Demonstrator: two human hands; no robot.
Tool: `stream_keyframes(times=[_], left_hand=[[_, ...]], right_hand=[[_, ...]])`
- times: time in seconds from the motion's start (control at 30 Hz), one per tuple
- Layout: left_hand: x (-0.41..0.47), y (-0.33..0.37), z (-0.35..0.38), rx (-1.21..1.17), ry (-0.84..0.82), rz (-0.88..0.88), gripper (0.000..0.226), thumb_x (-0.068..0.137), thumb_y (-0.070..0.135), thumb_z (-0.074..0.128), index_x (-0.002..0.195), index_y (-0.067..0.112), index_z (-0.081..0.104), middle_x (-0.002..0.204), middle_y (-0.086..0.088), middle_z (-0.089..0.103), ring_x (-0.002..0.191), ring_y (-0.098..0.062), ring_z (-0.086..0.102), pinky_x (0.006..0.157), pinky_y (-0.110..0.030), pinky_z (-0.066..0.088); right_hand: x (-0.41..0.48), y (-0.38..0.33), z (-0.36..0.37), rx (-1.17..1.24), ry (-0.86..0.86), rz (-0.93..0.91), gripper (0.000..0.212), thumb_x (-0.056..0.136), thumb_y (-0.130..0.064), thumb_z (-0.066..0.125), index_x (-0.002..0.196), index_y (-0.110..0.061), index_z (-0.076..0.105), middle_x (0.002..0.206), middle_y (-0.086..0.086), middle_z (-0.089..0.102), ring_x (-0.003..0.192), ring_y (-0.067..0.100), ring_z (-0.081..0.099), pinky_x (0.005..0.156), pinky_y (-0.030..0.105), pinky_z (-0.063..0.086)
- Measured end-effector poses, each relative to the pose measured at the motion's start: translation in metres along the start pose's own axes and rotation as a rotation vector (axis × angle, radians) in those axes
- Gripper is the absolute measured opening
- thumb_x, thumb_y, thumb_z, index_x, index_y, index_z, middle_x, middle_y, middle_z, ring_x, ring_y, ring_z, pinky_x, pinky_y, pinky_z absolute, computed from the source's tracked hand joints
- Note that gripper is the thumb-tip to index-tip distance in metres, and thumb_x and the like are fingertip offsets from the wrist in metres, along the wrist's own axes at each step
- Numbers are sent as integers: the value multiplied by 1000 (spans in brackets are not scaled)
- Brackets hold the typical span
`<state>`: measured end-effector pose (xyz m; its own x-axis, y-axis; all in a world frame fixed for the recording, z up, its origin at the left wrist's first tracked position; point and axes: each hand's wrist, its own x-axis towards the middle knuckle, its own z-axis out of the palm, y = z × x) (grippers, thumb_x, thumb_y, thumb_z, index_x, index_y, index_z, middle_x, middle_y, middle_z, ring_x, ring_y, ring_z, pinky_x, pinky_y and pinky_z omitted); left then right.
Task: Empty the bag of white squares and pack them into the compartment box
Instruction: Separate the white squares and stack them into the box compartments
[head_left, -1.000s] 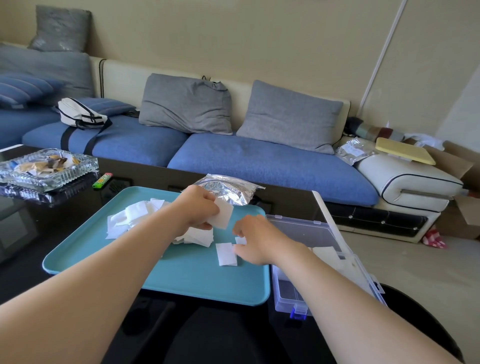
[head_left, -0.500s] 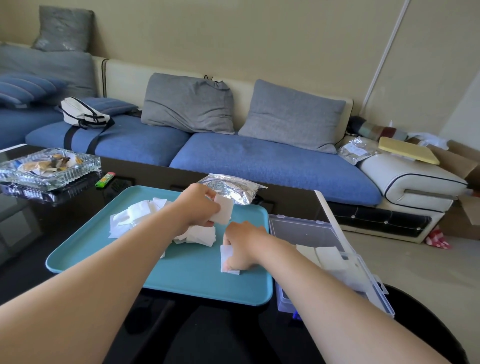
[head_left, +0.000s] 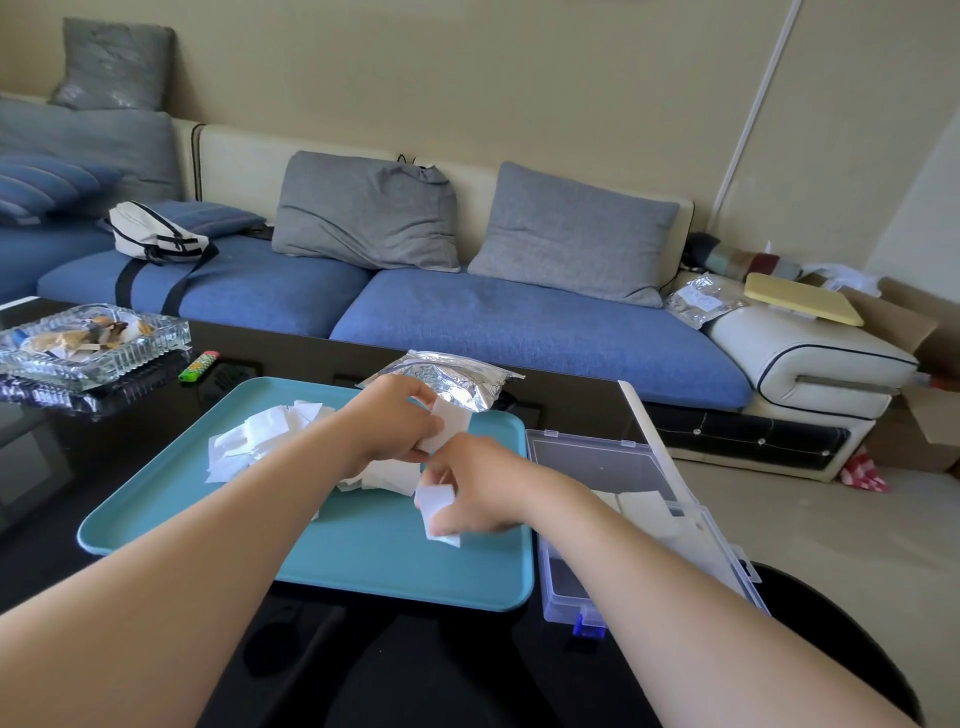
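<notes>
A teal tray (head_left: 363, 556) on the black table carries a loose heap of white squares (head_left: 260, 436). My left hand (head_left: 389, 421) holds a small stack of white squares (head_left: 447, 421) above the tray's far right part. Just below it, my right hand (head_left: 478, 488) pinches one white square (head_left: 434, 512) lifted off the tray. The silver foil bag (head_left: 457, 379) lies flat behind the tray. The clear compartment box (head_left: 602, 457) stands open to the right of the tray, with white squares (head_left: 639, 506) in a middle compartment, partly hidden by my right forearm.
A glass ashtray (head_left: 88, 343) and a green lighter (head_left: 198, 366) sit at the table's far left. The blue sofa (head_left: 519, 322) runs behind the table. The box's blue latch (head_left: 589, 626) points toward me. Boxes and another foil bag (head_left: 698, 301) lie at the right.
My right hand has slid left from near the box, picked a single square off the tray and raised it toward my left hand. The left hand kept its stack almost still.
</notes>
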<state>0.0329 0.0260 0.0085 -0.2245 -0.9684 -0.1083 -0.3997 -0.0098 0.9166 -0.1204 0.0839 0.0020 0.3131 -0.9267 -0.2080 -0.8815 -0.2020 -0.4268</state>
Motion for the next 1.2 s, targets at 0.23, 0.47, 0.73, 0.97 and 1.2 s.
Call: stream_keyframes(times=[0.23,0.47,0.73,0.97,1.2], left_hand=[[-5,3,0,-95,-159,17,20,94,4,73,114,5,71,101,-18,79,96,-33,78,91,-47,63],[-11,12,2,-247,-289,-7,23,100,4,66,122,2,69,114,-17,77,107,-27,76,94,-40,62],[-13,18,4,-346,-338,-43,26,110,6,46,127,0,66,121,-20,75,112,-32,74,99,-45,59],[-13,17,4,-331,-261,-41,24,99,-3,64,122,-2,68,117,-23,75,103,-32,76,87,-39,64],[-11,20,8,-385,-224,-51,16,98,-6,61,111,-3,69,105,-21,77,90,-30,77,80,-37,65]], right_hand=[[-10,16,-32,417,488,-20,48,56,-28,105,94,-30,76,94,-5,74,79,15,72,72,38,64],[-9,28,-35,493,676,-34,19,81,-10,91,93,-21,81,78,2,77,68,18,75,76,36,65],[-10,28,-36,519,757,-19,20,83,-7,89,88,-23,78,85,8,76,69,26,75,53,27,61],[-11,28,-32,491,784,40,5,92,-16,80,87,-15,79,78,1,77,58,19,75,57,42,65],[-11,22,-30,115,567,-84,79,61,-55,81,134,-33,61,122,-13,64,108,11,61,89,33,55]])
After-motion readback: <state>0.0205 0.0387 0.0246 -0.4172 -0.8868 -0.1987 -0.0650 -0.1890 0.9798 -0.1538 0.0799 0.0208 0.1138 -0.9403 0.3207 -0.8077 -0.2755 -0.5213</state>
